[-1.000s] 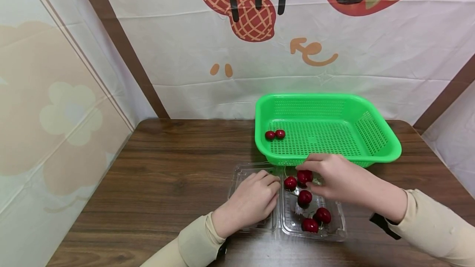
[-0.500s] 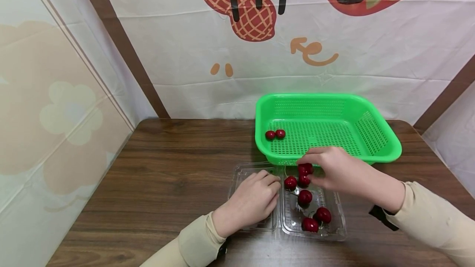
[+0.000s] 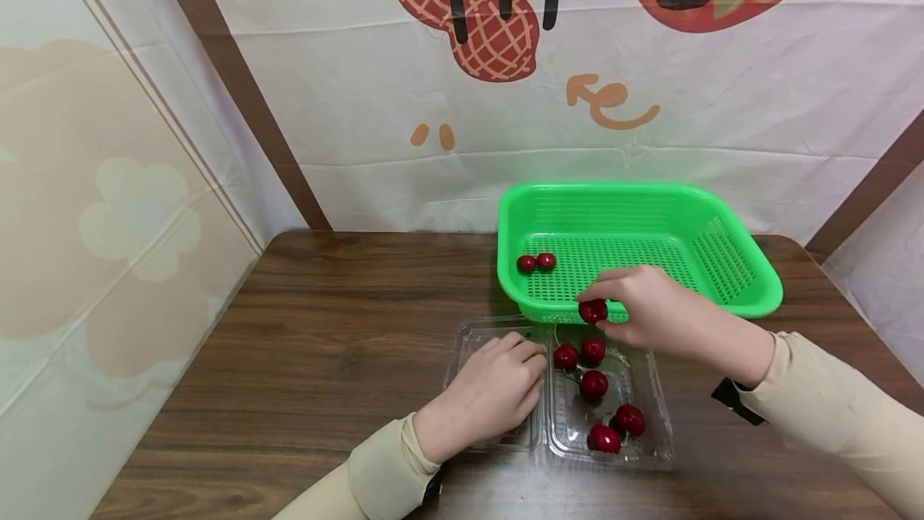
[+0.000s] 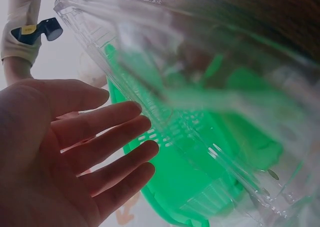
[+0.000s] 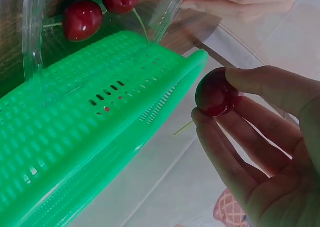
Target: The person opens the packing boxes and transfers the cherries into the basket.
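Observation:
My right hand (image 3: 653, 307) pinches a dark red cherry (image 3: 593, 311) between thumb and fingertips, at the near rim of the green basket (image 3: 767, 307). In the right wrist view this held cherry (image 5: 217, 93) has a thin pale-green stem (image 5: 183, 128) pointing away from the hand. A clear plastic clamshell box (image 3: 660, 448) lies unfolded in front of the basket, with several cherries (image 3: 594, 384) in its right half. Over the left half rests my left hand (image 3: 487, 387); the left wrist view shows its fingers (image 4: 107, 147) loosely extended beside the clear plastic, holding nothing.
Two cherries (image 3: 536, 262) lie together at the left end of the basket floor. The dark wooden table (image 3: 346, 327) reaches back to a printed white cloth (image 3: 375, 87). The basket stands close to that cloth.
My right hand has lifted the cherry up out of the clamshell box and moved toward the basket rim. The left hand has stayed in place.

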Demonstrator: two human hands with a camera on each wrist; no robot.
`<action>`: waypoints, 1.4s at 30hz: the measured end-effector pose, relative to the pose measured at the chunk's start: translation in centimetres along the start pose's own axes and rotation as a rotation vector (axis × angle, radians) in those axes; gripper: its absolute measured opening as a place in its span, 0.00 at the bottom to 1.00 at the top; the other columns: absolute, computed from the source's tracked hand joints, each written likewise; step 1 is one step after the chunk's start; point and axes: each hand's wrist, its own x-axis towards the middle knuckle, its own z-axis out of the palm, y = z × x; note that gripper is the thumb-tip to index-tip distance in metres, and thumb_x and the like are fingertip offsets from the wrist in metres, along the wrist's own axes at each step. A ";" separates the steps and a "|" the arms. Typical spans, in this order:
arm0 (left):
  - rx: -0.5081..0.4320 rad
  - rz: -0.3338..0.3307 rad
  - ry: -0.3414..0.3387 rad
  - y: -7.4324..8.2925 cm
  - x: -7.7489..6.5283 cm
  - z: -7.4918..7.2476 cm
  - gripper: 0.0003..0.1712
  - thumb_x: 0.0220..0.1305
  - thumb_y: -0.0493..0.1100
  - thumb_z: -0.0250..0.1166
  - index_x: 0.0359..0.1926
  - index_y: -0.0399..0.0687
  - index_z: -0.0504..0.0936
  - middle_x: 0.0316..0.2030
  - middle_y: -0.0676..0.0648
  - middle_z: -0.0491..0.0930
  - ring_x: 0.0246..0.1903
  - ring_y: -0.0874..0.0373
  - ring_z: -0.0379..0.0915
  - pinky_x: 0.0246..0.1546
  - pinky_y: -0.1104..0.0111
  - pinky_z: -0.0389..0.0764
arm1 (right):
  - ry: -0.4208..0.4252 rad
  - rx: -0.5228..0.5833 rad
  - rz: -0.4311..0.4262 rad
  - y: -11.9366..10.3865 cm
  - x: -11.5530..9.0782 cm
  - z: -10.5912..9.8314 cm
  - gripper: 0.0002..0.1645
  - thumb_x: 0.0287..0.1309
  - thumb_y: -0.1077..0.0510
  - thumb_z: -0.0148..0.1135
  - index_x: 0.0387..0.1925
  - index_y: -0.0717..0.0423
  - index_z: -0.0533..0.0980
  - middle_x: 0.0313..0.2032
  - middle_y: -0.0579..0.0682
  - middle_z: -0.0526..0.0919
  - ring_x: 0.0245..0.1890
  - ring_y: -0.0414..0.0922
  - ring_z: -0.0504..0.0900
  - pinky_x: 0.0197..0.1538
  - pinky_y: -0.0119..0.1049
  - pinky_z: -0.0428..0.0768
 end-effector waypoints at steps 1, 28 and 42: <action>-0.001 0.000 0.002 0.0 0.0 0.0 0.10 0.56 0.43 0.57 0.36 0.47 0.82 0.40 0.52 0.81 0.41 0.58 0.71 0.36 0.68 0.74 | -0.001 -0.001 0.000 0.1 0.1 0.0 0.18 0.34 0.65 0.69 0.35 0.57 0.82 0.31 0.48 0.84 0.30 0.40 0.81 0.30 0.35 0.82; -0.004 -0.006 0.000 0.1 0.1 -0.1 0.10 0.56 0.43 0.57 0.35 0.48 0.82 0.40 0.52 0.81 0.42 0.57 0.71 0.36 0.67 0.75 | -0.010 0.017 0.009 2.7 2.1 0.5 0.15 0.34 0.68 0.69 0.32 0.57 0.83 0.30 0.50 0.85 0.33 0.43 0.81 0.33 0.40 0.82; -0.006 -0.009 -0.008 0.1 0.0 0.2 0.10 0.56 0.43 0.57 0.36 0.48 0.82 0.40 0.52 0.81 0.42 0.58 0.71 0.37 0.68 0.75 | -0.041 0.015 0.040 3.8 3.1 0.7 0.14 0.35 0.68 0.68 0.32 0.58 0.83 0.29 0.51 0.84 0.30 0.42 0.80 0.30 0.39 0.81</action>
